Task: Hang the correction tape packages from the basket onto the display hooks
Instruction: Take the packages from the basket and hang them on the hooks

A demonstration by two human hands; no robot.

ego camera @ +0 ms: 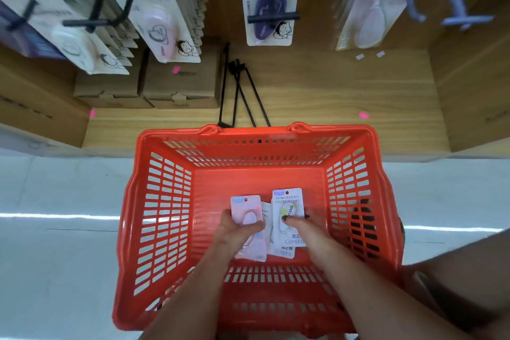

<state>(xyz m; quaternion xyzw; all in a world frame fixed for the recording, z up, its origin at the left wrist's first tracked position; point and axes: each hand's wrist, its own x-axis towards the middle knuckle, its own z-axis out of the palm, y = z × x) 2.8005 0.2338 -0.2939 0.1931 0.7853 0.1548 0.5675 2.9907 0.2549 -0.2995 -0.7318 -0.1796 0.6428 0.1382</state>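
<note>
Both my hands reach down into an orange basket (pixel 165 201) on the floor. My left hand (pixel 234 232) grips a pink correction tape package (pixel 245 208). My right hand (pixel 300 232) pinches a white package with a yellow-green tape (pixel 287 201), thumb on its front. More white packages (pixel 285 250) lie under them on the basket's bottom. Above, black display hooks (pixel 271 18) carry hanging packages: a purple one (pixel 269 0) in the middle and pink-and-white ones (pixel 157 16) to the left.
Brown cardboard boxes (pixel 179 80) stand on the wooden shelf (pixel 331 96) under the left hooks. Loose black hooks (pixel 242 94) lie on the shelf behind the basket. Lilac hooks (pixel 455 19) with a pale package (pixel 369 8) hang at the upper right. White floor surrounds the basket.
</note>
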